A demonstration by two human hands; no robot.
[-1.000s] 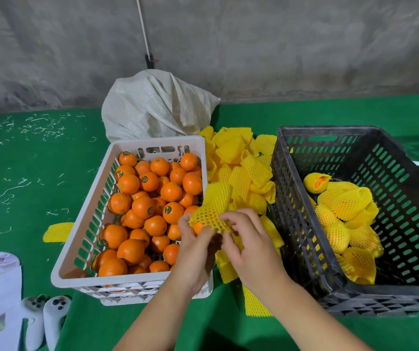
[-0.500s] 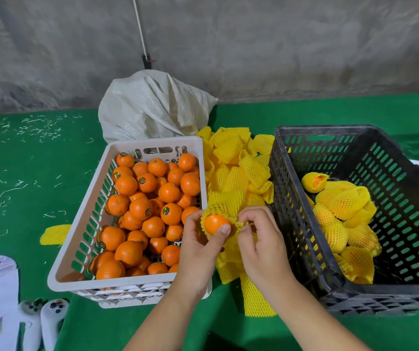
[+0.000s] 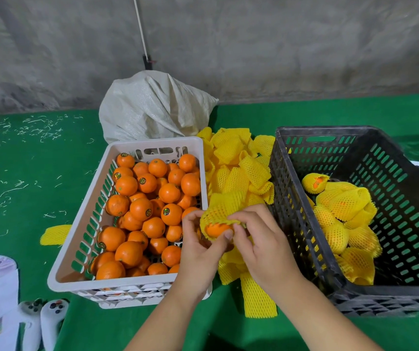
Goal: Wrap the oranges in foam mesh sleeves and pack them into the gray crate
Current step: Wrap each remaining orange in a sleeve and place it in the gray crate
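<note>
Here, orange (image 3: 216,229) — half-sheathed in yellow mesh sleeve (image 3: 222,209).

yellow mesh sleeve (image 3: 222,211), gray crate (image 3: 302,224), green cloth (image 3: 38,178)

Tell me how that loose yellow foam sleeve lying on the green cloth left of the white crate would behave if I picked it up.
The sleeve lies flat and slightly curled, so it would probably flop rather than hold its shape. Its open foam mesh suggests it is very light. The rough netting probably gives easy grip, as with the sleeve on the orange in the hands.
</note>
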